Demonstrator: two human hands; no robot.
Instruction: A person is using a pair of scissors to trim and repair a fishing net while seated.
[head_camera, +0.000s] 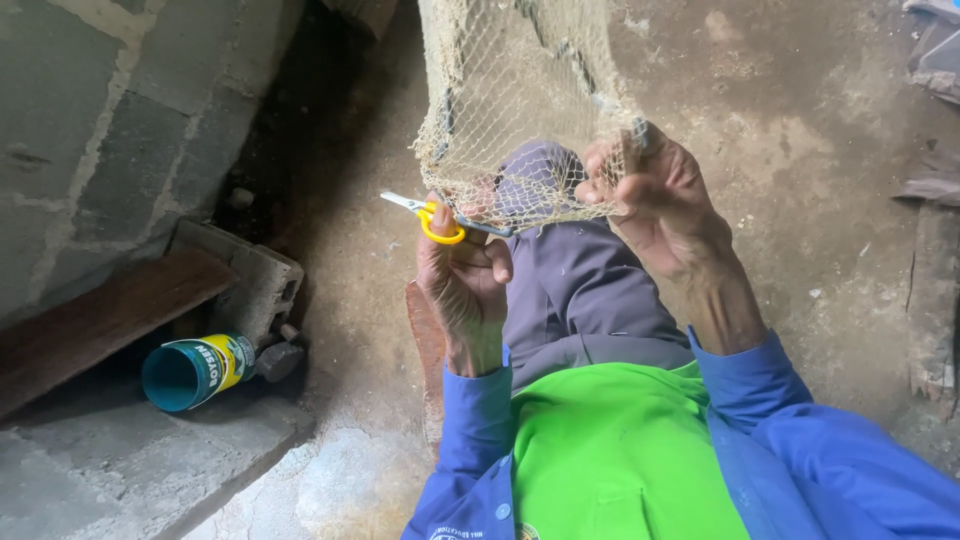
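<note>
Wall: at the far left we see grey concrete blocks, rough and matt.
Plank: a brown wooden board leans below the blocks.
Can: a teal tin with a yellow-and-green label lies on its side on the floor, open mouth towards us, beside a loose concrete block.
Left hand: our left hand is clamped on small scissors, a finger through the yellow loop, steel blades pointing left, just under the net's lower edge.
Net: a tan knotted mesh hangs from above down to our knee, between both hands and touching each.
Handling: we judge the net light, limp and easily snagged; it is best gripped at a bunched edge, never by a single strand.
Right hand: our right hand is closed on a gathered fold of the net, fingers curled through the mesh.
Floor: bare, dusty concrete lies to the right.
</note>
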